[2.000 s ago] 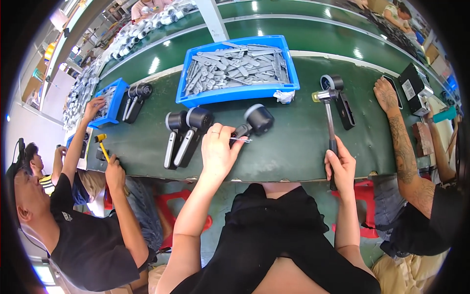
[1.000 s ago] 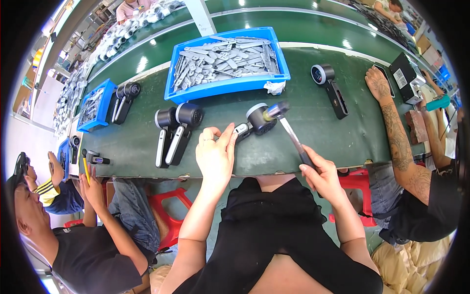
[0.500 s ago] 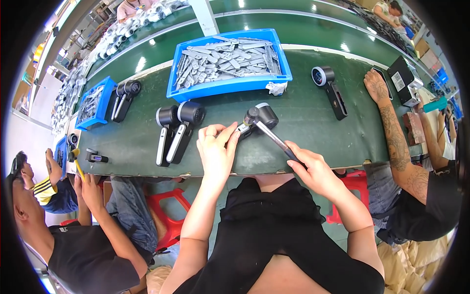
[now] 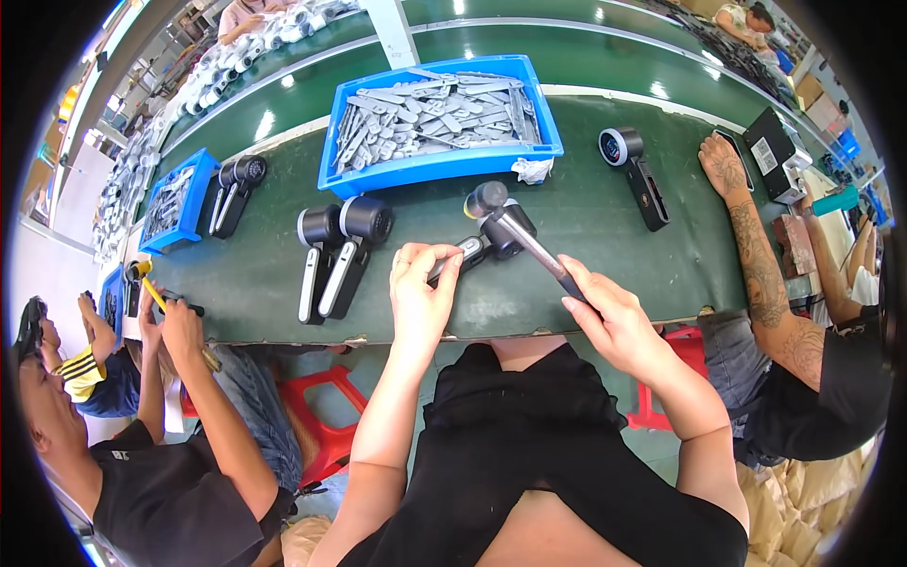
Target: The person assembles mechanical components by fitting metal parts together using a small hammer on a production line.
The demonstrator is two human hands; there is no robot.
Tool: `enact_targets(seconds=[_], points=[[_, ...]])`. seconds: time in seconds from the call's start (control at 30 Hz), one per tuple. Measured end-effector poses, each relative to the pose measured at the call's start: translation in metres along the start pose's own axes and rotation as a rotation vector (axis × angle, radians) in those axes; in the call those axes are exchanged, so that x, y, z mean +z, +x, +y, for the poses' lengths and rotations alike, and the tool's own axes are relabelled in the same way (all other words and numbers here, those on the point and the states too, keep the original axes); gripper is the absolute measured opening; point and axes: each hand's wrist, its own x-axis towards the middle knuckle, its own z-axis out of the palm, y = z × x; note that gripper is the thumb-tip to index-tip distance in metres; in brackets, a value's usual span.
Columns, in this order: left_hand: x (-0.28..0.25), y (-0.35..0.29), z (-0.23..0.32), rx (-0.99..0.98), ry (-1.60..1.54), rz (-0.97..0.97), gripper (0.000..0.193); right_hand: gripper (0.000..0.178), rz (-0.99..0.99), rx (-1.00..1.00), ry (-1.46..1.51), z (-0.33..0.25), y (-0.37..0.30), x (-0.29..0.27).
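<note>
My right hand (image 4: 609, 307) is closed round the dark grip of a small hammer (image 4: 535, 248), whose round head is above the far end of a handheld device. That device (image 4: 471, 249) has a handle with a grey strip and a round black head, partly hidden behind the hammer. My left hand (image 4: 419, 288) pinches the near end of the handle, fingers bent over it. To its left, two similar devices lie on the table: one with a black round head (image 4: 366, 219) and another beside it (image 4: 319, 225), both with light strips on their handles.
A blue bin (image 4: 439, 175) of grey strip parts stands at the table's back. Another device (image 4: 642, 180) lies to the right, beside a co-worker's tattooed arm (image 4: 756, 255). At left are a smaller blue bin (image 4: 181, 203), more devices (image 4: 236, 189) and a co-worker holding a yellow-handled hammer (image 4: 156, 295).
The hammer's head has lifted slightly off the device, and my right hand has shifted a little to the right. My left hand stays on the handle. The left co-worker's hands have moved.
</note>
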Motion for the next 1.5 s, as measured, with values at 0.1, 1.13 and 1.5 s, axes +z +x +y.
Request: enact_targets(seconds=[0.1, 1.13, 1.5], points=[[-0.001, 0.000, 0.003, 0.013, 0.022, 0.013, 0.009, 0.046, -0.166, 0.052, -0.117, 0.011, 0.001, 0.004], [-0.023, -0.013, -0.027, -0.151, -0.217, -0.032, 0.021, 0.046, -0.241, 0.133, -0.089, -0.016, -0.004, 0.008], [-0.022, -0.014, -0.029, -0.181, -0.271, -0.041, 0.022, 0.047, -0.109, -0.002, -0.119, -0.018, -0.007, 0.015]])
